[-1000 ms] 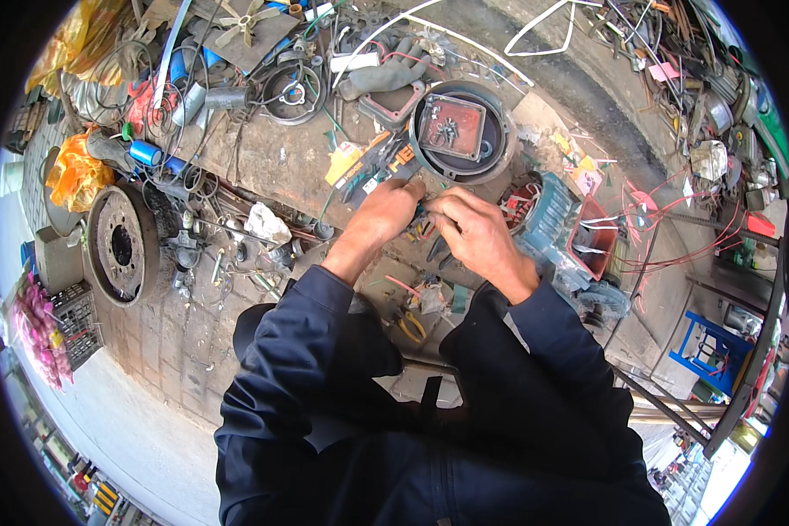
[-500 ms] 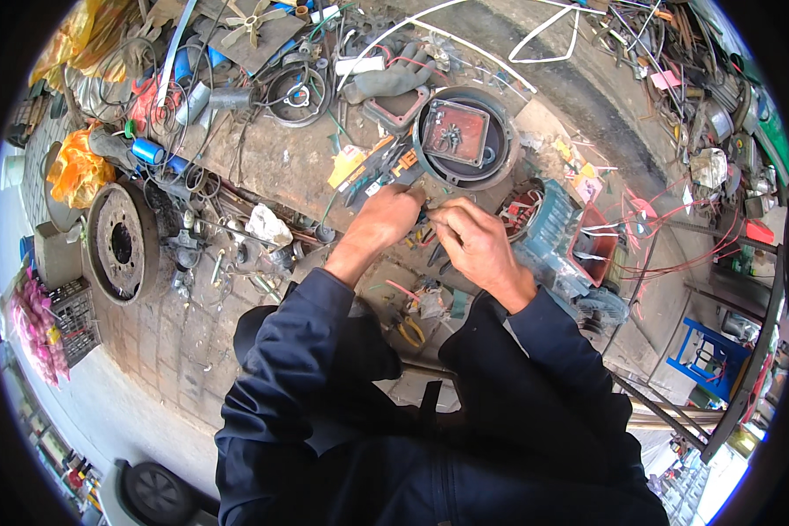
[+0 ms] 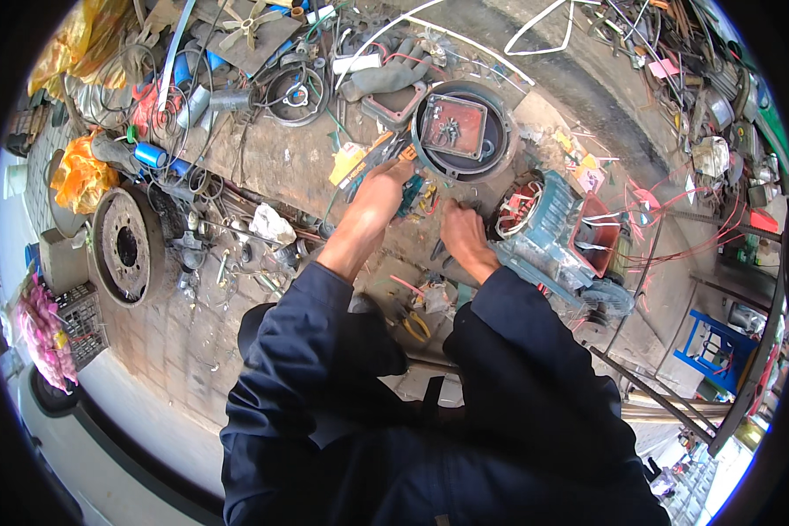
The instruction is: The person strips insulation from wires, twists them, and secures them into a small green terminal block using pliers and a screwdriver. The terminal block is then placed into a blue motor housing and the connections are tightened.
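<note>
My left hand point(image 3: 382, 191) is over the black, orange and yellow packaging point(image 3: 352, 165), close to the rim of a round dark metal housing point(image 3: 504, 140). Its fingers are pressed together, and what they hold, if anything, is hidden. Small teal and coloured items point(image 3: 422, 196) lie beside it. To the right, my right hand point(image 3: 465, 232) is lowered with curled fingers; I cannot make out whether something is in them. Next to it lies a blue-green electric motor point(image 3: 548, 223) with its end open, showing red and white windings.
A red-brown cover point(image 3: 465, 123) holding several small screws sits inside the round housing. Pliers with yellow handles point(image 3: 416, 326) lie between my knees. Thin red wires point(image 3: 714, 237) trail right from the motor. A rusty wheel rim point(image 3: 124, 245) and cluttered parts stand at left.
My hands were together over the ground and have separated. The left moved slightly up and left toward the packaging; the right drew back and down. The view shifted a little.
</note>
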A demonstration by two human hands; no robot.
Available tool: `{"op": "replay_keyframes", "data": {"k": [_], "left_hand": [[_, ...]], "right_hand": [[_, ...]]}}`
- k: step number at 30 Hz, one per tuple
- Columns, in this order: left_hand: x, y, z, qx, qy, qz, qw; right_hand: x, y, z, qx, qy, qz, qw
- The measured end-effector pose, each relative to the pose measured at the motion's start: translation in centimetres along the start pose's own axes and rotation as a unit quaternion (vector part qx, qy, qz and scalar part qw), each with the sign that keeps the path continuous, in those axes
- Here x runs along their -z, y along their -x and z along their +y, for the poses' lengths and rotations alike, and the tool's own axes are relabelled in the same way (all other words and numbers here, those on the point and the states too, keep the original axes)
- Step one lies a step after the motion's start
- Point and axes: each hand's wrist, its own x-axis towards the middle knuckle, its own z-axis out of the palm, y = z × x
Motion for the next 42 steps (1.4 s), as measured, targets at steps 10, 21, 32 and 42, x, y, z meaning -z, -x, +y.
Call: {"op": "replay_keyframes", "data": {"k": [10,21,32,42], "left_hand": [[0.1,0.6,1.1,-0.005,0.085,0.017,0.996],[-0.4,-0.1,0.2,-0.050,0.050,0.044,0.997],[-0.5,-0.2,0.0,-0.062,0.029,0.058,0.996],[-0.7,0.0,0.2,-0.062,0.016,0.058,0.996]], "right_hand": [[9.8,0.1,-6.0,0.004,-0.304,0.174,0.937],[12.1,0.3,-10.0,0.111,-0.229,0.115,0.960],[11.9,0.7,-10.0,0.097,-0.317,0.106,0.937],[11.8,0.7,-9.8,0.071,-0.319,0.086,0.941]]}}
